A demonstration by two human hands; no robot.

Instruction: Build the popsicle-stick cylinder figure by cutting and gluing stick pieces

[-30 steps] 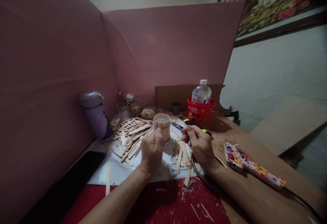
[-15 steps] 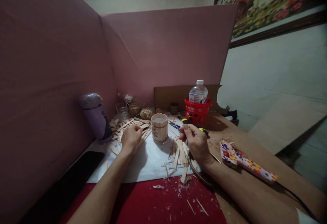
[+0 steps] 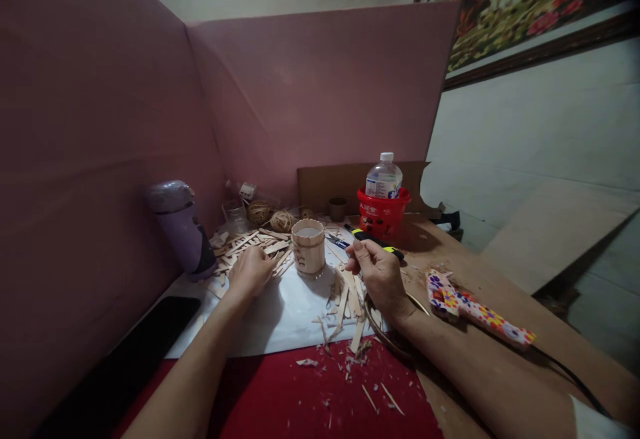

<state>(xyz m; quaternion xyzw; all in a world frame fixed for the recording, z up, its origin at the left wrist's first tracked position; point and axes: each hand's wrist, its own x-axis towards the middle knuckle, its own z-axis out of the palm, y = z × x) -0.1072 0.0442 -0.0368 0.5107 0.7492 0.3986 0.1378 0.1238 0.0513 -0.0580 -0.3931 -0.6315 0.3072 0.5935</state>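
A small cup clad in wooden craft sticks (image 3: 309, 252), with a scalloped rim and a band near its top, stands upright on white paper between my hands. My left hand (image 3: 251, 272) is closed, knuckles up, at the edge of a heap of loose craft sticks (image 3: 250, 242). Its fingertips are hidden, so what they hold cannot be seen. To the right of the cup, my right hand (image 3: 381, 275) is raised with thumb and fingers pinched together. Anything in that pinch is too small to make out. Neither hand touches the cup.
Twine balls (image 3: 283, 221) lie behind the sticks. A purple tumbler (image 3: 183, 235) stands left, a red bucket (image 3: 383, 215) with a bottle at back right. A floral-patterned glue gun (image 3: 477, 312) with a cord lies right. Pliers (image 3: 393, 250) and a hoop (image 3: 387, 339) are near my right hand.
The whole view has shifted slightly. My left hand has turned a little, and the dark spot by its fingertips no longer shows. My right hand keeps its pinch in nearly the same place.
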